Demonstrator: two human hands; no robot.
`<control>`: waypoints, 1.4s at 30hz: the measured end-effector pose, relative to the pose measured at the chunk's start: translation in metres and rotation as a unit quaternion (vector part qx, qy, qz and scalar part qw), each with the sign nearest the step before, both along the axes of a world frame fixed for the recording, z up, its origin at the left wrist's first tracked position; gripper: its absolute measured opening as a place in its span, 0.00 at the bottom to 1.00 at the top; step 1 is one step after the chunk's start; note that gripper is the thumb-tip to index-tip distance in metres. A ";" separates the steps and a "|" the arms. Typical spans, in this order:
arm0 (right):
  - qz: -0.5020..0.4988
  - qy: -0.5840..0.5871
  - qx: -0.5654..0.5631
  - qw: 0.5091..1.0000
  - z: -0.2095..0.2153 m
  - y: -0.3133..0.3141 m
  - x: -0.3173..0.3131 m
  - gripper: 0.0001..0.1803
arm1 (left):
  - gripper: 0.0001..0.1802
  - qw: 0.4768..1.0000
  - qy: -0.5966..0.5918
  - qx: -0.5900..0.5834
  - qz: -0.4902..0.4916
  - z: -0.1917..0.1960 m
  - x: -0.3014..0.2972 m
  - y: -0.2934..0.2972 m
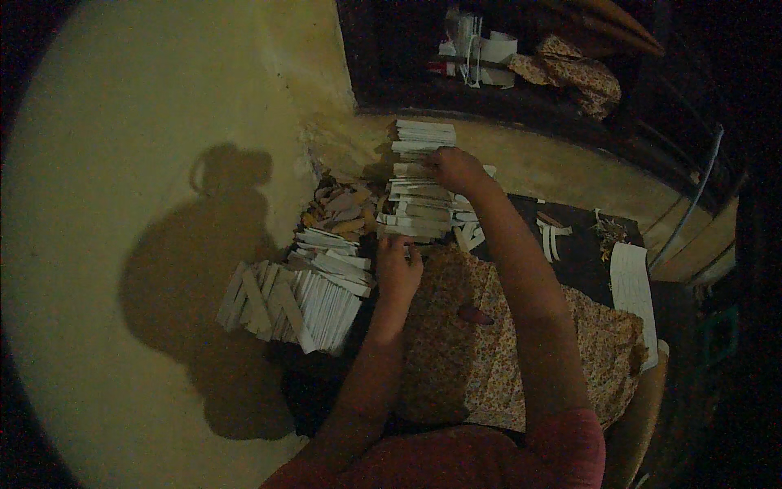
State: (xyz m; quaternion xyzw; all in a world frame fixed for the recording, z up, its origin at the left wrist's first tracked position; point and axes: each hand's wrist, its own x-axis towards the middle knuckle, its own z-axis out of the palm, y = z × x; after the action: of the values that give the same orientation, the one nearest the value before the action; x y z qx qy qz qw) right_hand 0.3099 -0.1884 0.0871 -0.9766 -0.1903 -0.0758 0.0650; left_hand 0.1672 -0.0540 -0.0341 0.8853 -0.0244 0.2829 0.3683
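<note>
A long row of thin, pale flat strips [417, 213], perhaps paper or card, runs away from me at the centre. My right hand [458, 171] reaches over its far part, fingers bent and pressed together at the strips. Whatever lies between those fingertips is hidden. At the near end of the row is my left hand [397, 267], its thumb and fingers apart, with nothing visible in them. Left of that hand lies a bigger heap of similar strips [326, 301], several of them loose across the top. The dim light blurs fine detail.
Brown and grey scraps [338, 208] are piled against the wall. A flowered cloth [505, 359] covers my lap, with a small dark oval piece [476, 314] on it. White sheets [631, 285] lie at the right. A dark recess behind holds white containers [493, 61] and bunched patterned cloth [578, 77].
</note>
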 end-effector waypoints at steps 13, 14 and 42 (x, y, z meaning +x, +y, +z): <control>0.074 0.024 0.243 0.967 -0.019 -0.021 -0.106 0.12 | 0.15 0.985 0.174 0.002 0.013 0.002 -0.013 -0.003; 0.063 0.055 0.222 0.971 -0.029 -0.020 -0.116 0.13 | 0.15 0.983 0.180 0.007 0.019 0.004 -0.013 -0.002; 0.115 -0.031 -0.026 0.993 -0.123 -0.017 -0.109 0.14 | 0.13 0.964 0.242 0.095 0.045 0.000 -0.005 -0.003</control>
State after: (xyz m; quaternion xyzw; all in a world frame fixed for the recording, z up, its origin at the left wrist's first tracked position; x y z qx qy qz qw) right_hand 0.2007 -0.2050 -0.0358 -0.9468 -0.3052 -0.0926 0.0421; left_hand 0.1618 -0.0572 -0.0342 0.9585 0.0786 0.0726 0.2641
